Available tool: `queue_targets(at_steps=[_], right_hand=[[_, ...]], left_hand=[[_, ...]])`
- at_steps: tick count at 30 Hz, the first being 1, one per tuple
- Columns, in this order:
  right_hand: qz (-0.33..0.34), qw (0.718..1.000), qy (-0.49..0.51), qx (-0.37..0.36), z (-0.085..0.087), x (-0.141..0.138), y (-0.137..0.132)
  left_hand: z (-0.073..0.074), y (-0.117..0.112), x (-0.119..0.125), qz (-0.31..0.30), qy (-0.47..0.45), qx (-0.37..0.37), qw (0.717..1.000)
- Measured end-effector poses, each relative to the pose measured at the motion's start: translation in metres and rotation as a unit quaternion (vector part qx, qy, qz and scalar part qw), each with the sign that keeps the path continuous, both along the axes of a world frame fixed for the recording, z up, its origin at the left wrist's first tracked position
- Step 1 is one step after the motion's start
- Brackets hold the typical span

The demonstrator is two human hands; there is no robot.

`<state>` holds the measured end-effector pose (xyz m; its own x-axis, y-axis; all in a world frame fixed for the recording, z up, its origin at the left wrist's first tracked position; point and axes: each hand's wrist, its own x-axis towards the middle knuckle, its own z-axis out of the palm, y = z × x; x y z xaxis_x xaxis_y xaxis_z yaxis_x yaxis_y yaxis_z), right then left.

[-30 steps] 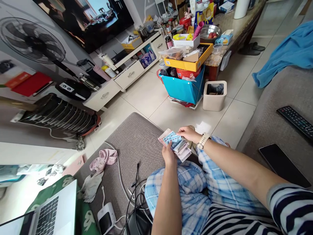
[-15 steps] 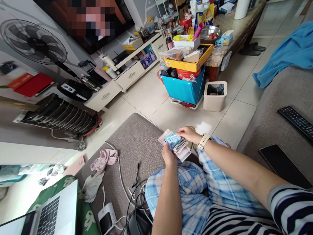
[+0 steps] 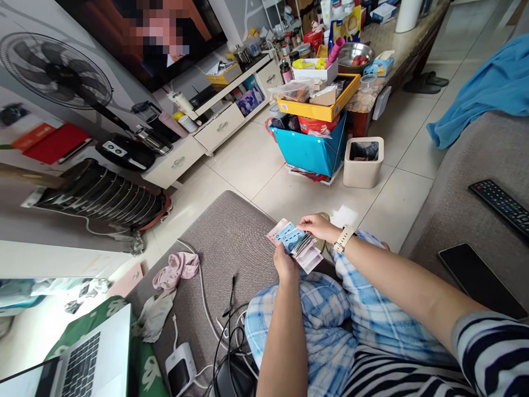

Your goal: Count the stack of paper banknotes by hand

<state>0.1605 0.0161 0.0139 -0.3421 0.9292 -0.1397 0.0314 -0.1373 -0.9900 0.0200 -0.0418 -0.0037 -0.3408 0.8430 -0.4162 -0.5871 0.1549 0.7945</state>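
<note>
A fanned stack of banknotes, blue ones on top with pinkish ones showing at both ends, is held above my lap. My left hand is closed around its near edge, thumb on top. The fingers of my right hand pinch the far upper edge of a blue note. A pale watch band circles my right wrist. Under the notes are my legs in blue and white plaid trousers. How many notes there are cannot be made out.
To my left on the grey sofa lie a pink cloth, black and white cables and a laptop. A phone and a remote control rest at right. Ahead stand a blue bin and a beige trash can.
Both hands stay in nearly the same place, still gripping the banknotes. The top blue notes have shifted slightly within the fan.
</note>
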Motion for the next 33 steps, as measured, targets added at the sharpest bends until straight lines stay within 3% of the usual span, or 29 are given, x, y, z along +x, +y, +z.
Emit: queue_targets(at_steps=[33], right_hand=[[0.003,1.000,0.022,-0.008,0.0000,-0.0005,0.0001]], left_hand=[[-0.0025,-0.0010,-0.0008,-0.011,0.001,-0.004,1.000]])
